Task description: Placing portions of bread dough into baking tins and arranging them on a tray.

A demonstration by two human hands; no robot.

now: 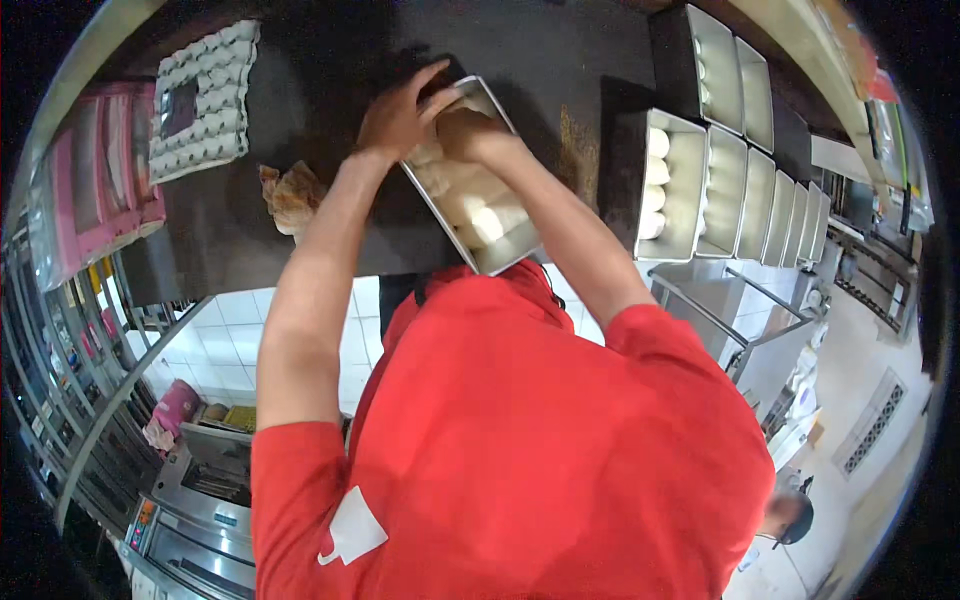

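Observation:
A metal loaf pan (514,253) lies at a slant before me, with pale, dough-like pieces (480,206) along its inside. My right hand (474,135) reaches into the pan's far half, its fingers blurred and partly hidden, so whether it grips a piece cannot be told. Over the far left side of the pan is my left hand (396,120), fingers spread, with nothing visible in its grasp. The pan rests on a dark worktop (322,90).
To the right stand several loaf pans (682,202) in rows, some showing dough balls (654,176). A cardboard egg tray (232,90) and a crumpled brown wrapper (294,193) lie left. Pink-edged plastic packs (105,172) are farther left. A person in a cap (795,517) is lower right.

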